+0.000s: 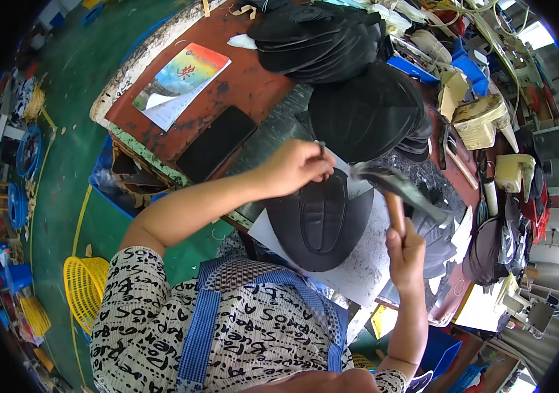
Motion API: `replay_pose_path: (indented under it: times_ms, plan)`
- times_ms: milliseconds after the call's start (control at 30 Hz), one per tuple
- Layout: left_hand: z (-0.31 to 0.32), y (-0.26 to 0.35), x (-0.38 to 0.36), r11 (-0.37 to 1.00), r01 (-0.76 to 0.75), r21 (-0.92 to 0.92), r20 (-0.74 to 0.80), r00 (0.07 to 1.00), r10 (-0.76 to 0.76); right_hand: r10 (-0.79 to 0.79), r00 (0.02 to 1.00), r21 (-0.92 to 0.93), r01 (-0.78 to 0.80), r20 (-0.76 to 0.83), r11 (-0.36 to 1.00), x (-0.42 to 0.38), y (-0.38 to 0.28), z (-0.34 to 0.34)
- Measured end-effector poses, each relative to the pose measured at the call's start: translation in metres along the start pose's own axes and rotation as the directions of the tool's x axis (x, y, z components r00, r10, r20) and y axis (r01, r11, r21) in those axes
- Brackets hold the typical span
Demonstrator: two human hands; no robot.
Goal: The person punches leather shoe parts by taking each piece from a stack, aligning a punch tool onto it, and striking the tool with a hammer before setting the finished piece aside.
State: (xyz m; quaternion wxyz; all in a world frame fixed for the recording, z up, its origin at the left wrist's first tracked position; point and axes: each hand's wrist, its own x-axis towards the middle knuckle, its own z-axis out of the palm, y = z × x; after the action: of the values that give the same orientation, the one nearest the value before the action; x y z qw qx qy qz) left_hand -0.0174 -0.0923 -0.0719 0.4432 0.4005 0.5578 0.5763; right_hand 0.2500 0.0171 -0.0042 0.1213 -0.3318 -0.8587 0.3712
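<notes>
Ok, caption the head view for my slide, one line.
Left hand pins a black shoe piece on the workbench while right hand raises a hammer.

Left hand [296, 165] pinches a small nail at the top edge of a black shoe piece [319, 219], which lies on a white sheet [358, 262]. Right hand [405, 252] grips a hammer [394, 187] by its wooden handle, head blurred just beside the left fingers [322, 157]. Stacks of black pieces [332, 39] sit further back on the surface [227, 85], phone [216, 144] and booklet [181, 78] to the left.
</notes>
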Motion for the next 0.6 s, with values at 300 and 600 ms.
replay_pose_path:
  times_ms: [300, 600]
  plan:
    - [-0.011, 0.016, -0.004, 0.969, -0.090, 0.230, 0.107, 0.992, 0.066, -0.132, 0.986, 0.260, 0.154, -0.101, 0.953, 0.010, -0.008, -0.008]
    - [0.002, 0.018, -0.019, 0.687, -0.380, 0.620, 0.170, 0.919, 0.356, -0.402, 0.914, 0.101, 0.405, -0.043, 0.909, 0.013, -0.012, 0.008]
